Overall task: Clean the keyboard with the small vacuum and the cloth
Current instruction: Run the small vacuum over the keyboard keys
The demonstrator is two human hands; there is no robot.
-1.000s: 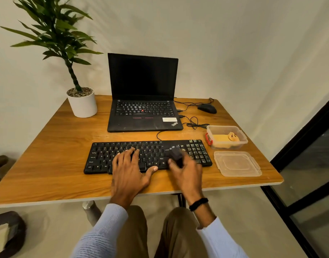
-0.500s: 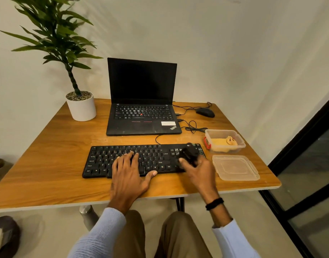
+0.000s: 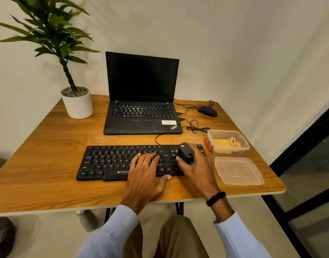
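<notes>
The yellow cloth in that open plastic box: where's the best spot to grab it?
Probably the bunched, raised fold at the right end of the yellow cloth, pinched from straight above. The walls of the box block the sides, but its top is open, the lid lying beside it. The right hand, nearest, holds the small vacuum.

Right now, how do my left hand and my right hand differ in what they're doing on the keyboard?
The left hand lies flat, fingers straight on the middle keys; the right hand curls round the small black vacuum at the right end of the keyboard. The right wrist wears a black band; the left wrist shows none. Both are over the keyboard, in light blue sleeves.
</notes>
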